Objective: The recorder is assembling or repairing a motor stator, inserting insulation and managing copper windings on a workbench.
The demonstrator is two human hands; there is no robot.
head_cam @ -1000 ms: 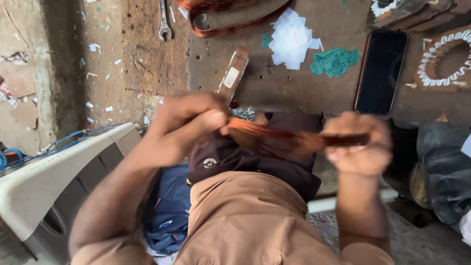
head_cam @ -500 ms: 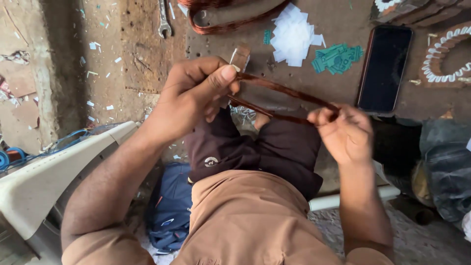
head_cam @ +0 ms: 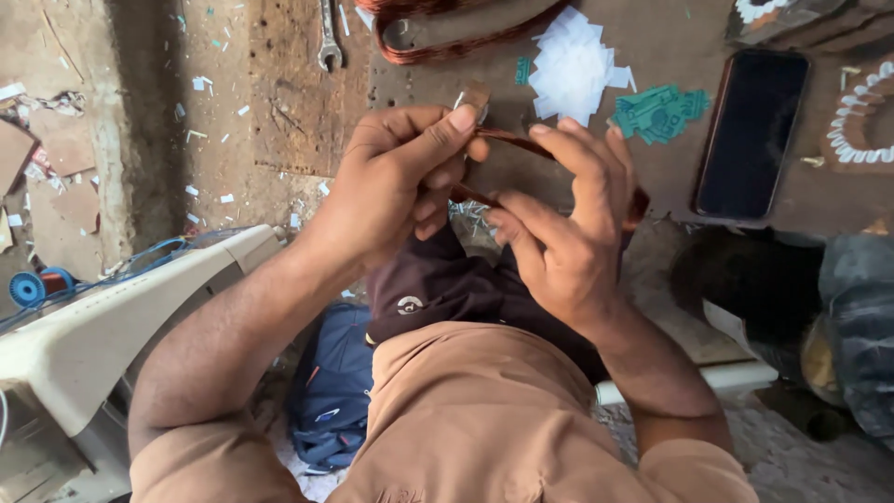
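A thin brown leather strap [head_cam: 514, 143] runs between both my hands, held just above my lap. My left hand [head_cam: 400, 182] pinches one end of it between thumb and fingers, close to a small brown leather piece [head_cam: 473, 95] with a metal clip that lies on the board behind. My right hand [head_cam: 563, 233] curls its fingers around the strap's other part, whose end shows past the hand at the right. The two hands almost touch. Most of the strap is hidden by the fingers.
The brown work board [head_cam: 438, 112] carries a dark phone [head_cam: 752, 132], a pile of white cut pieces [head_cam: 573, 67], green cut pieces [head_cam: 657, 112], a coiled brown strap [head_cam: 466, 28] and a wrench [head_cam: 327, 37]. A cream sewing machine [head_cam: 121, 317] stands at left, a blue bag [head_cam: 331, 391] below.
My hands have come close together, the right moving left toward the left hand. The strap, stretched out between them before, is now bunched within the fingers.
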